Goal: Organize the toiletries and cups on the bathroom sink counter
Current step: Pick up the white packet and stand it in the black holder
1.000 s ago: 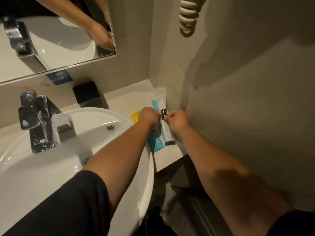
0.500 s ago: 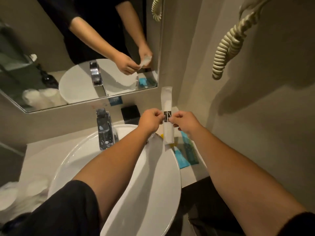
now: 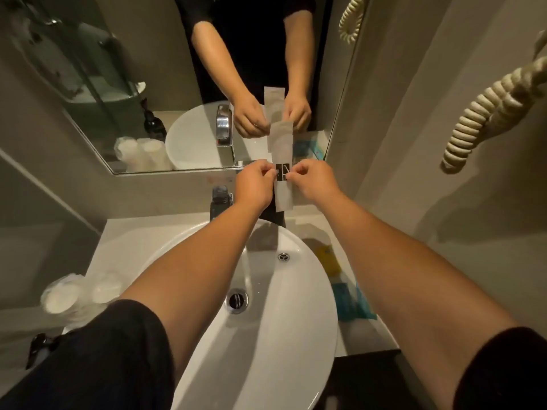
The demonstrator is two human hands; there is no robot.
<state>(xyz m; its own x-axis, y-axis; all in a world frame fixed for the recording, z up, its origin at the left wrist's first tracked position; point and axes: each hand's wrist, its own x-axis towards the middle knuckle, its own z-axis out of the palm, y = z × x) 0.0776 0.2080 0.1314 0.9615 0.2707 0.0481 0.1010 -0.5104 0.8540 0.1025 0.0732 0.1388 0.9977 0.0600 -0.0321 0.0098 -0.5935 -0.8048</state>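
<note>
Translucent, flat packet [image 3: 282, 161] with a black label, pinched upright between left hand [image 3: 254, 184] and right hand [image 3: 314, 181] above glossy oval basin [image 3: 296, 321].

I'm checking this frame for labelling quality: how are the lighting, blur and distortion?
Head view: dim, warm light; the forearms throw broad shadows across the sink. Wide-angle lens bows the mirror edge and walls. The wrapped cups at left are smeared by blur; the white packet, pinched by the left hand and right hand, stays fairly sharp.

faucet [image 3: 219, 199]: left hand [image 3: 253, 184] hides most | wrapped cups [image 3: 80, 291]: blurred
</note>
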